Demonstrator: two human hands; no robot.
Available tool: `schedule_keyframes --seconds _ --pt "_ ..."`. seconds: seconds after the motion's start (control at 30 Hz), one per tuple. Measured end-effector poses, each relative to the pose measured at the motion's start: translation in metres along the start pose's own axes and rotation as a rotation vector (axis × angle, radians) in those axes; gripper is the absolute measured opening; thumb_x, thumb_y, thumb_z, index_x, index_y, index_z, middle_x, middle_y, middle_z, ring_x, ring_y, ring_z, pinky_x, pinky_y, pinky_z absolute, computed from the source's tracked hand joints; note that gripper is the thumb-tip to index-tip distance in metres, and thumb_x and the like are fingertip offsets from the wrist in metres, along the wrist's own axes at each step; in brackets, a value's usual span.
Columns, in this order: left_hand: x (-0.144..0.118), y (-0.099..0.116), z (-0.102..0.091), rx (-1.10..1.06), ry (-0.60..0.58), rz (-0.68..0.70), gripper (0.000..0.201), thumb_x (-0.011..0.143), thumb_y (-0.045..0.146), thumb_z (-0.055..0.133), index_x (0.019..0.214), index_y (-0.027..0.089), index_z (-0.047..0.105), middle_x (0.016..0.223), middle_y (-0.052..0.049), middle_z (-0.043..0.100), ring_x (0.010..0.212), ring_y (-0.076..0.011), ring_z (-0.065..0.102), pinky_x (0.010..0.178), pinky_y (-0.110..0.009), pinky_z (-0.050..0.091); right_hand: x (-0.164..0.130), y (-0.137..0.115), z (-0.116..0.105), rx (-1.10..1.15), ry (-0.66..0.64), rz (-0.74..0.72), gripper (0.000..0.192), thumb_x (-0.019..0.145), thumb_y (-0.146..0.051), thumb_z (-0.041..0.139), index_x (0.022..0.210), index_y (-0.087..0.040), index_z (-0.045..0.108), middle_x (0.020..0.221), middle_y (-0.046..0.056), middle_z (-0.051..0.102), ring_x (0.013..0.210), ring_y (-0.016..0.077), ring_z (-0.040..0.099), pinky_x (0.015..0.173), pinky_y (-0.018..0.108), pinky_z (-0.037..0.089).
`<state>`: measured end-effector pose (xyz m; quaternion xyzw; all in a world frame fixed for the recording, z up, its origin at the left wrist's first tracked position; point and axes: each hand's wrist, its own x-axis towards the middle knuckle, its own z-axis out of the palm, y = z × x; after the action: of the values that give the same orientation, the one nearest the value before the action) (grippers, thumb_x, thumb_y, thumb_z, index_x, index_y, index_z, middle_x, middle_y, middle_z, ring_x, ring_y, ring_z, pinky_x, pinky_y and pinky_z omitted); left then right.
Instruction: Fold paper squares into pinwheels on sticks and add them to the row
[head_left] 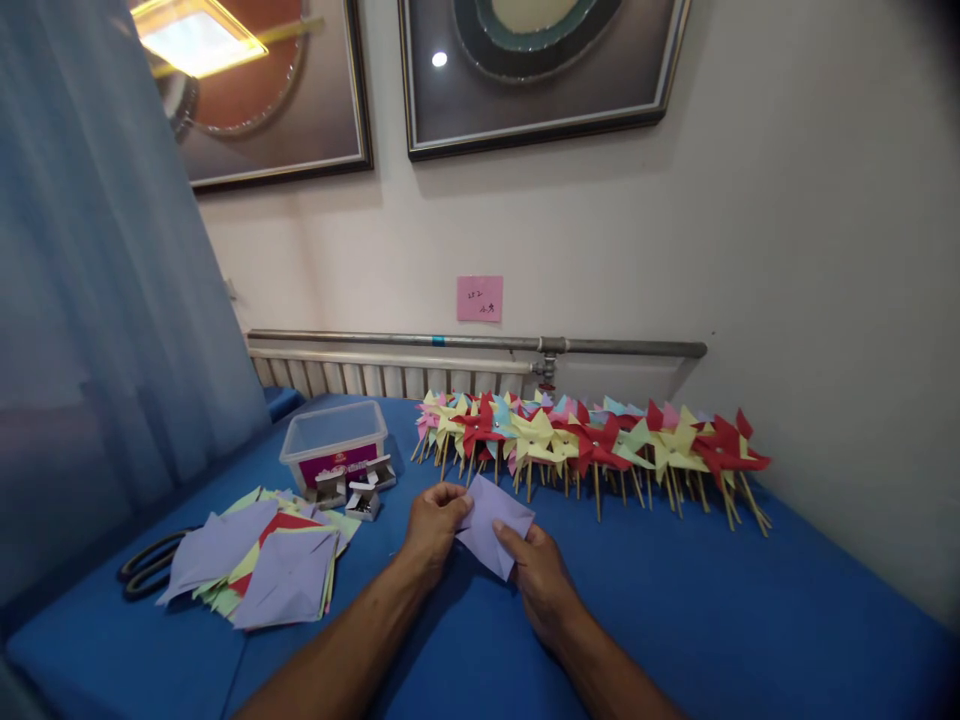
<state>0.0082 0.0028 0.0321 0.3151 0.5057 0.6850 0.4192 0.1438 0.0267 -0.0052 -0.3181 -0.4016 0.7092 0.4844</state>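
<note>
Between my two hands a square of purple paper (491, 525) is held above the blue table cover. My left hand (435, 525) pinches its left corner between thumb and fingers. On the right side, my right hand (540, 575) grips the sheet with the thumb on top and the fingers underneath, partly hidden. To the left lies a loose pile of coloured paper squares (292, 580), with purple sheets on top and red, yellow and green ones below. Beyond my hands sit many paper pinwheels (532, 437) on thin wooden sticks.
Black-handled scissors (150, 565) lie partly under the paper pile. A clear plastic tub (334, 435) stands behind, with small open boxes (364, 500) in front of it. A radiator (390, 377) and pipe (630, 348) run along the wall. A blue curtain (112, 300) hangs at left.
</note>
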Motion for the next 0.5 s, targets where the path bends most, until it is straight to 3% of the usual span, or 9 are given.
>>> schedule_keyframes --seconds 0.23,0.5 --pt "-0.001 -0.002 0.0 0.114 -0.06 0.15 0.025 0.058 0.032 0.079 0.071 0.015 0.067 0.06 0.003 0.06 0.054 -0.0096 0.048 0.055 -0.022 0.036 -0.002 -0.001 -0.001 -0.012 0.04 -0.004 0.047 0.064 -0.041 0.09 0.1 -0.014 0.076 0.078 0.008 0.081 0.077 0.0293 0.077 0.073 0.037 0.059" --pt "-0.002 0.001 -0.011 0.426 -0.303 0.336 0.013 0.071 0.021 0.066 0.08 0.015 0.074 0.074 -0.001 0.064 0.066 -0.0127 0.053 0.063 -0.025 0.04 0.0 -0.002 -0.005 -0.026 0.052 -0.007 0.043 0.066 -0.042 0.086 0.096 -0.013 0.075 0.073 0.007 0.079 0.067 0.0255 0.074 0.063 0.033 0.055"
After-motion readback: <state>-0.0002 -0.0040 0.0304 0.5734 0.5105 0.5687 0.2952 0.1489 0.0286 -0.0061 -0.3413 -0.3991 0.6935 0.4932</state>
